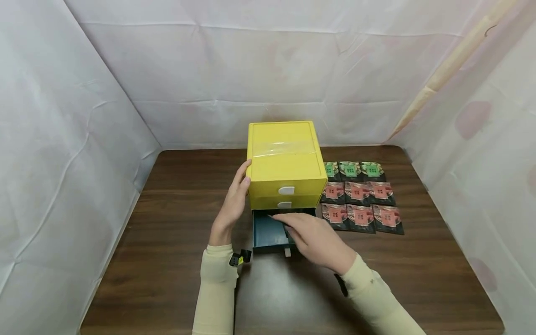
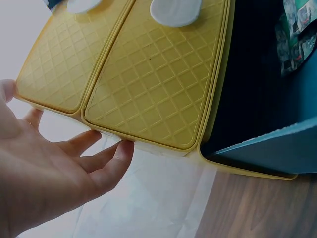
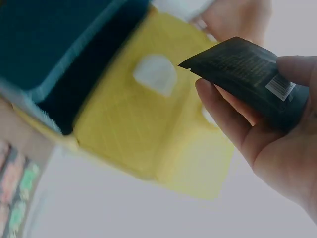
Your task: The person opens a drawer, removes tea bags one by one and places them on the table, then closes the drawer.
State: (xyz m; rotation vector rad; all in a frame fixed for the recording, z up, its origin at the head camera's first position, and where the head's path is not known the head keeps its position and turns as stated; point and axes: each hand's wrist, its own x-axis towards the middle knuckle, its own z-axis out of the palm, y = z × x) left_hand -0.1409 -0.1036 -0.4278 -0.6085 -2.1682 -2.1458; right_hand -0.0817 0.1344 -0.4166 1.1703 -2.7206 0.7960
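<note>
A yellow drawer cabinet (image 1: 284,163) stands on the table, its bottom dark blue drawer (image 1: 268,232) pulled out. My left hand (image 1: 232,204) rests against the cabinet's left side, with its fingertips touching the wall in the left wrist view. Over the open drawer, my right hand (image 1: 316,237) pinches a small dark sachet (image 3: 247,74) between thumb and fingers, a barcode showing on it. Green-printed sachets (image 2: 297,42) are visible within the drawer in the left wrist view; how many cannot be told.
Right of the cabinet, several sachets lie in rows on the brown table (image 1: 180,223): green ones (image 1: 351,170) at the back, red ones (image 1: 361,216) nearer. White cloth (image 1: 268,70) hangs behind and at both sides. The two upper drawers, with white tabs (image 1: 286,190), are closed.
</note>
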